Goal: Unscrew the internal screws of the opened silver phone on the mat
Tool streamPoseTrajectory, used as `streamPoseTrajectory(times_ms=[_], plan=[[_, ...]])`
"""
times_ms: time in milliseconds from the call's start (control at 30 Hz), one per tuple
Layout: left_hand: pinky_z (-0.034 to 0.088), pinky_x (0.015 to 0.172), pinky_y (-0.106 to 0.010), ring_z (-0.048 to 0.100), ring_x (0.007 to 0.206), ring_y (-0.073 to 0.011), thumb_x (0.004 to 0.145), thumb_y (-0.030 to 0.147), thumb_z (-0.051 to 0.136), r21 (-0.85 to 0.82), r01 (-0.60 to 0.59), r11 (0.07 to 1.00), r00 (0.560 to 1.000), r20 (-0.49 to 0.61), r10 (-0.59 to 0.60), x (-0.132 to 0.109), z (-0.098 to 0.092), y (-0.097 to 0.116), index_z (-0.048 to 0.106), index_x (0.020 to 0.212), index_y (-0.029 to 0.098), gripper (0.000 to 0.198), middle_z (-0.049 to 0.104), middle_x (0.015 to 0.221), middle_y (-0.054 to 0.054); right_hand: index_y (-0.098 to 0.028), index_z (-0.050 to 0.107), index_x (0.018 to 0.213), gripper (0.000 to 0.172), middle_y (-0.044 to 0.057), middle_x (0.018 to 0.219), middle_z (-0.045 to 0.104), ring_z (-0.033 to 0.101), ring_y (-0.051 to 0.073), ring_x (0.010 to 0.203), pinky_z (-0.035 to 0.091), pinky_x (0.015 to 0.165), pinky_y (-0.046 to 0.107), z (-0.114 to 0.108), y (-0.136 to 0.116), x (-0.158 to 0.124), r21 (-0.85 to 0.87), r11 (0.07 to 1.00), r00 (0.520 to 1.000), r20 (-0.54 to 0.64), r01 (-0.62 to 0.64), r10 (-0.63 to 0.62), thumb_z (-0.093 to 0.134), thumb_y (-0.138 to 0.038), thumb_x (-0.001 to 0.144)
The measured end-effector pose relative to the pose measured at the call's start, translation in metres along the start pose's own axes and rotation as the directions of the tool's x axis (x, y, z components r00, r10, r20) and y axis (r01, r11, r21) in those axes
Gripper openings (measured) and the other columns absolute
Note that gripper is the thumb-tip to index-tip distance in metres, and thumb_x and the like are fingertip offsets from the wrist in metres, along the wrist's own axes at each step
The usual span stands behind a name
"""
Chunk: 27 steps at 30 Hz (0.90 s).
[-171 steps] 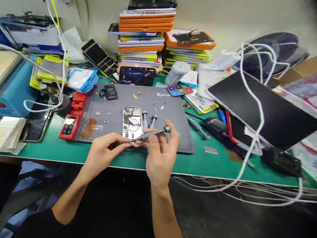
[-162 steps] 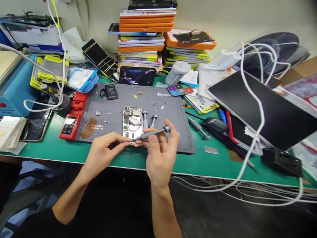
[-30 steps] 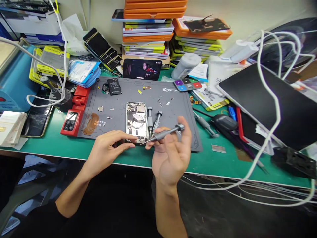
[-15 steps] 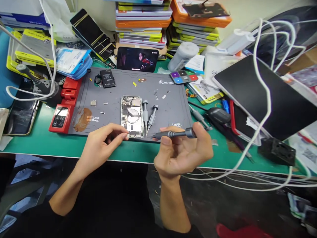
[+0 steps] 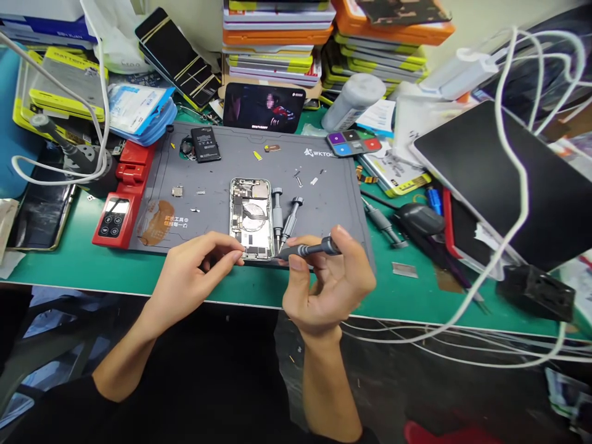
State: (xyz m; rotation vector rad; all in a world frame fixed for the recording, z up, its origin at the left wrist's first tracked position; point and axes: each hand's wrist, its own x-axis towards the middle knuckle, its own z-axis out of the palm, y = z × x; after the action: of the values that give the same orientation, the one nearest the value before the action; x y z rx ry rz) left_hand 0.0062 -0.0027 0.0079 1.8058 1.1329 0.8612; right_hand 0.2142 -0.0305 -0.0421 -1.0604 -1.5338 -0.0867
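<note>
An opened phone (image 5: 250, 216) with its insides showing lies upright on the grey work mat (image 5: 324, 197). My left hand (image 5: 194, 277) rests at the phone's near left corner, fingertips pinched against its lower edge. My right hand (image 5: 330, 287) is closed round a grey screwdriver (image 5: 308, 250), held nearly level with its tip pointing left at the phone's lower right corner. Two more screwdrivers (image 5: 283, 216) lie on the mat just right of the phone.
A small battery (image 5: 206, 143), loose screws and small parts dot the mat. A red tool (image 5: 119, 206) sits at its left, a lit phone (image 5: 263, 107) behind, stacked boxes (image 5: 277, 43) at the back. White cables (image 5: 504, 203) loop over a dark tablet (image 5: 504, 172) at the right.
My right hand swung out to the right with the screwdriver, then came back left so its tip is by the phone's lower right corner. The left hand stayed at the phone.
</note>
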Motion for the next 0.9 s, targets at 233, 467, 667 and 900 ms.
streamPoseTrajectory(times_ms=[233, 467, 667, 900], plan=[[0.05, 0.066, -0.023, 0.074, 0.081, -0.0114, 0.108, 0.03, 0.068, 0.006, -0.004, 1.0, 1.0, -0.002, 0.004, 0.0, 0.001, 0.0, 0.075, 0.109, 0.024, 0.009, 0.082, 0.092, 0.002, -0.029, 0.034, 0.169, 0.079, 0.013, 0.142, 0.07, 0.082, 0.021, 0.102, 0.074, 0.07, 0.032, -0.002, -0.001, 0.002, -0.041, 0.999, 0.998, 0.062, 0.021, -0.019, 0.061, -0.006, 0.099], [0.048, 0.065, -0.022, 0.072, 0.081, -0.0101, 0.108, 0.028, 0.069, 0.01, -0.001, 1.0, 1.0, -0.002, 0.001, 0.0, 0.001, -0.001, 0.075, 0.109, 0.025, 0.007, 0.081, 0.092, 0.004, -0.029, 0.042, 0.163, 0.082, 0.01, 0.139, 0.071, 0.081, 0.016, 0.086, 0.071, 0.066, 0.03, -0.004, 0.005, 0.004, -0.128, 0.989, 0.997, 0.021, 0.074, -0.071, 0.078, -0.01, 0.091], [0.048, 0.064, -0.022, 0.074, 0.08, -0.0121, 0.109, 0.031, 0.067, 0.013, -0.005, 1.0, 1.0, 0.004, 0.005, -0.001, 0.0, -0.002, 0.075, 0.11, 0.024, 0.01, 0.082, 0.091, 0.002, -0.03, 0.048, 0.156, 0.054, 0.007, 0.124, 0.077, 0.083, 0.02, 0.094, 0.071, 0.07, 0.035, -0.005, 0.011, 0.004, -0.056, 0.995, 0.996, 0.033, 0.08, -0.078, 0.063, -0.018, 0.105], [0.048, 0.063, -0.022, 0.074, 0.079, -0.0125, 0.109, 0.031, 0.066, 0.013, -0.004, 1.0, 1.0, 0.003, 0.004, -0.001, 0.001, -0.003, 0.074, 0.109, 0.023, 0.011, 0.082, 0.092, 0.001, -0.03, 0.056, 0.15, 0.048, 0.003, 0.113, 0.078, 0.079, 0.019, 0.091, 0.067, 0.076, 0.037, -0.005, 0.006, 0.009, -0.031, 0.995, 0.995, -0.017, 0.098, -0.098, 0.063, -0.016, 0.104]])
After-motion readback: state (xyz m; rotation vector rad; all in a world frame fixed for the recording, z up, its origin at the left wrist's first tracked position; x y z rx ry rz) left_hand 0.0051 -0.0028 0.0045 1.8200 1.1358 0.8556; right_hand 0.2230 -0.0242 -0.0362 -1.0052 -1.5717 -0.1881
